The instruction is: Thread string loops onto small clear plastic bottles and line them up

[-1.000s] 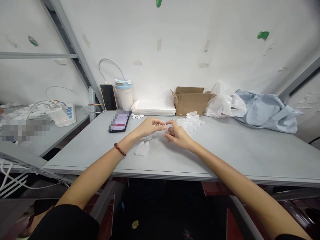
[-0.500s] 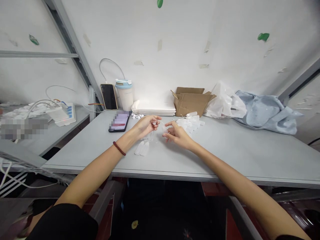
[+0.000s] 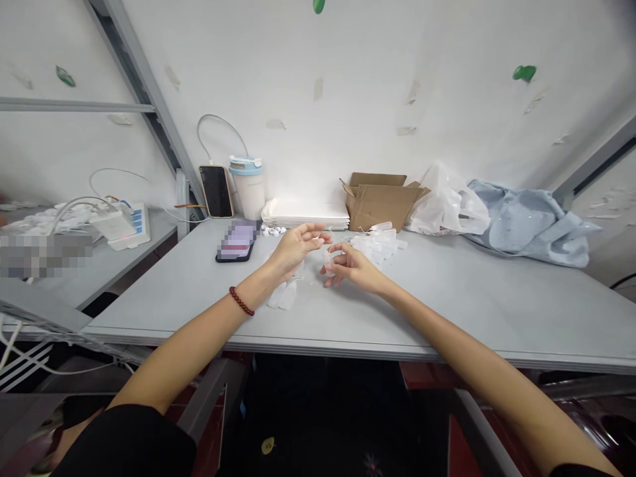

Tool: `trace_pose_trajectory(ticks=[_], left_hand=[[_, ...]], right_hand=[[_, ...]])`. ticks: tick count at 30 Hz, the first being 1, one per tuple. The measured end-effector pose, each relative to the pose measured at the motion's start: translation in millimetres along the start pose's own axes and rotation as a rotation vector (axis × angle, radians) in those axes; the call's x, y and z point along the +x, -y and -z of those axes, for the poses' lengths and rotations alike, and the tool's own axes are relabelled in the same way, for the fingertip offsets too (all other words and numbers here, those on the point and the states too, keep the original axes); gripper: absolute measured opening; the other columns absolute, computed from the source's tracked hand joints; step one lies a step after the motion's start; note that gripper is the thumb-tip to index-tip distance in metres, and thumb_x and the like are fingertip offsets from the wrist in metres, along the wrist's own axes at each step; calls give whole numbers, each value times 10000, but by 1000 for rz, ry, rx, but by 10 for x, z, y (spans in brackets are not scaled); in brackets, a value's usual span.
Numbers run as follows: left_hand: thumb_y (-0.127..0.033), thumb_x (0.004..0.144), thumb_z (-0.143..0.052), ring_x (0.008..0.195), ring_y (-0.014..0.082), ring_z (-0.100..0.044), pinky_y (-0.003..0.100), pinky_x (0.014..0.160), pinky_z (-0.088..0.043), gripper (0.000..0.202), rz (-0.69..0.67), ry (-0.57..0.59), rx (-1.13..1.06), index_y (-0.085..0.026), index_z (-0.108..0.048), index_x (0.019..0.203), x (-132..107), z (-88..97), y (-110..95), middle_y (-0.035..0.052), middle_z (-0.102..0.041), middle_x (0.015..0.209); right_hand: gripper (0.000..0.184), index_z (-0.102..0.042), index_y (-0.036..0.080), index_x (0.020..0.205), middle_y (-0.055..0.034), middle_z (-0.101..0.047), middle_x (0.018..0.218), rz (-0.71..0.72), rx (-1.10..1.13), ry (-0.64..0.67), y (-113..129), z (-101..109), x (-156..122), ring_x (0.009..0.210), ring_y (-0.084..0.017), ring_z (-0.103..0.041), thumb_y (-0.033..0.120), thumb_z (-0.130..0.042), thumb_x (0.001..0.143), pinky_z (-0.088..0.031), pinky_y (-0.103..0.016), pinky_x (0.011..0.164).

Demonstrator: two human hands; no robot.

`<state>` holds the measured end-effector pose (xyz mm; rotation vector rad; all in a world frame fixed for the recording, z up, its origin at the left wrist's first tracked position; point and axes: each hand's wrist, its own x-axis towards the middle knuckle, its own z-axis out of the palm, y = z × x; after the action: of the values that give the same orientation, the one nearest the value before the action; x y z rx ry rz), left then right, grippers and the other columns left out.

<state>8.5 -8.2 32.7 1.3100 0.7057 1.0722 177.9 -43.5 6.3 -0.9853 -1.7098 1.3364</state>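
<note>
Both my hands work close together above the grey table (image 3: 447, 298), near its middle. My left hand (image 3: 297, 246), with a red bead bracelet on the wrist, has its fingers curled and pinches something small and pale. My right hand (image 3: 348, 265) is curled too and grips a small clear plastic piece (image 3: 326, 256) held between the two hands. Two clear plastic pieces (image 3: 282, 296) lie on the table just under my left wrist. A heap of similar clear pieces (image 3: 378, 243) sits right behind my right hand.
A phone (image 3: 237, 241) lies flat to the left, another phone (image 3: 216, 192) leans on the wall beside a white cup (image 3: 247, 188). Along the wall are stacked white sheets (image 3: 305, 214), a cardboard box (image 3: 380, 201), a plastic bag (image 3: 447, 202) and blue cloth (image 3: 531, 222). A side table (image 3: 99, 258) holds a power strip.
My hands stayed in the same spot; the left one rose slightly and its fingers shifted, while the right one turned the small clear piece toward it.
</note>
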Motion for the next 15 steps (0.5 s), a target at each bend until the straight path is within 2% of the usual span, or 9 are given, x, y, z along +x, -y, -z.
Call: trace_pose_trajectory(ticks=[3, 7, 11, 15], left_hand=[[-145, 744, -655, 1007, 186, -575, 328, 892, -406, 413, -40, 32, 12, -139, -520, 1134, -9, -7, 50, 91, -643, 1025], [-219, 785, -637, 1092, 205, -550, 342, 915, -410, 576, 5, 111, -52, -187, -386, 1302, -17, -49, 99, 129, -576, 1206], [-202, 827, -591, 1267, 200, -416, 352, 985, -370, 714, 27, 161, -105, -227, -194, 1420, -34, -89, 80, 123, -548, 1244], [-167, 835, -579, 1309, 207, -361, 374, 976, -391, 793, 41, 181, -131, -264, -83, 1445, -64, -127, 21, 120, -509, 1285]], right_hand=[[312, -377, 213, 978, -25, -680, 812, 2, 50, 27, 16, -10, -2, 607, -149, -668, 326, -605, 798, -520, -287, 571], [314, -381, 216, 963, -25, -683, 826, 45, 76, 37, 45, -41, -11, 625, -150, -672, 345, -614, 796, -523, -289, 577], [320, -391, 209, 952, -27, -682, 814, 52, 99, 28, 65, -44, -18, 617, -144, -666, 345, -628, 786, -520, -283, 567], [322, -402, 202, 961, -27, -682, 799, 70, 131, 54, 94, -30, -28, 594, -141, -659, 330, -637, 783, -517, -286, 569]])
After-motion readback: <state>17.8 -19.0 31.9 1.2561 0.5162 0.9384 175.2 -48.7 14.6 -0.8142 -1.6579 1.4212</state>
